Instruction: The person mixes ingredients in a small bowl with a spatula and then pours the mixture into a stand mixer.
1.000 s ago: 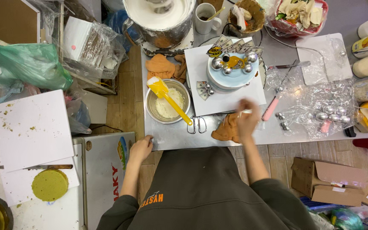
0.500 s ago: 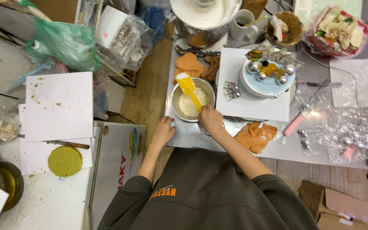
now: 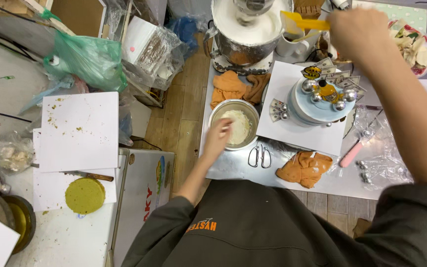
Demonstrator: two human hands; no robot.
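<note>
My right hand [image 3: 356, 30] is raised at the top right and holds a yellow spatula [image 3: 300, 23] whose pale blade points at the big steel mixer bowl [image 3: 245, 29] full of white cream. My left hand [image 3: 218, 139] rests on the near rim of a small metal bowl [image 3: 234, 126] holding cream. Right of that bowl stands a pale blue cake [image 3: 320, 99] topped with silver balls and an orange figure, on white paper [image 3: 300, 136].
Orange cloths [image 3: 235, 86] lie behind the small bowl, another orange cloth [image 3: 305, 168] near the table edge. Small scissors [image 3: 260, 157] lie beside it. A pink tool [image 3: 350, 154] and silver balls lie at right. A green sponge disc [image 3: 85, 195] and white boards [image 3: 80, 129] sit at left.
My right hand has lifted the spatula out of the small bowl and carried it up to the mixer bowl. My left hand moved from the table edge onto the small bowl's rim.
</note>
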